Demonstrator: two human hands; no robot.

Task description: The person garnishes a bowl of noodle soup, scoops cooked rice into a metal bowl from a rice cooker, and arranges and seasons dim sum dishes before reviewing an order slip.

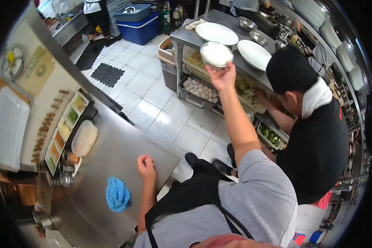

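My right hand (pixel 222 76) reaches out toward the steel shelf unit, fingers gripping the near underside of a bowl of white rice (pixel 217 53). From this view the bowl overlaps the edge of the shelf top, and it looks held up in front of it. Close behind the bowl lie an oval white plate (pixel 217 33) and a second oval white plate (pixel 254 55). My left hand (pixel 146 166) is over the edge of the steel counter (pixel 107 149), fingers curled in with nothing visible in them. A crumpled blue cloth (pixel 118 194) lies on the counter to its lower left.
At my right a co-worker (pixel 314 136) bends toward the lower shelves, one hand in a basket of cut greens (pixel 247 93). A tray of eggs (pixel 200 89) sits below. Topping containers (pixel 66 128) line the counter's far side. A bin (pixel 168 66) stands beside the shelf unit.
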